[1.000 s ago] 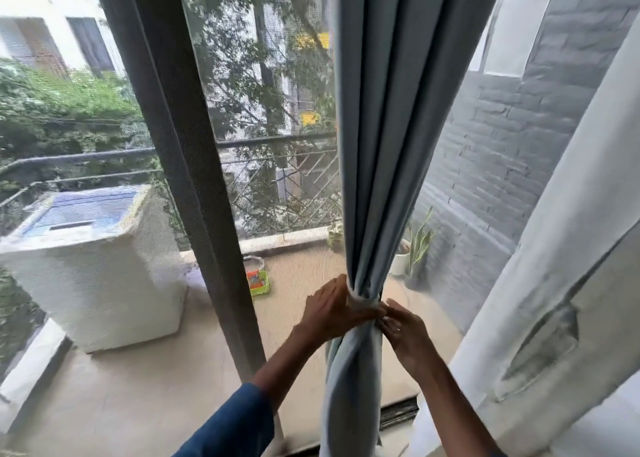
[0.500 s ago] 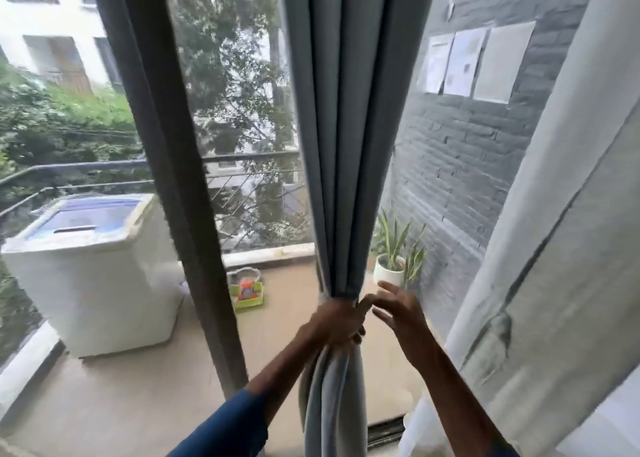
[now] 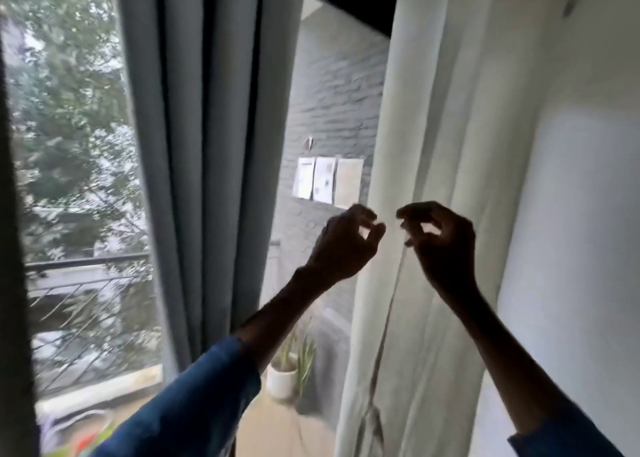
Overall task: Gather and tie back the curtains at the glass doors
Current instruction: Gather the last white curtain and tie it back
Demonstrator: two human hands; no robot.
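pale curtain (image 3: 450,138) hangs ungathered directly behind both hands. left hand (image 3: 343,245) and right hand (image 3: 441,245): fingers curled, tips close together; whether they pinch fabric cannot be told. grey curtain (image 3: 207,145) hangs left of the left hand. risk: a shallow pinch lets folds slip, leaving a partial gather.

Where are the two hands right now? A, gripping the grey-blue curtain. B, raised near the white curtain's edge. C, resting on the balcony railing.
B: the left hand and right hand are up by the white curtain, and the grey-blue curtain hangs apart to their left.
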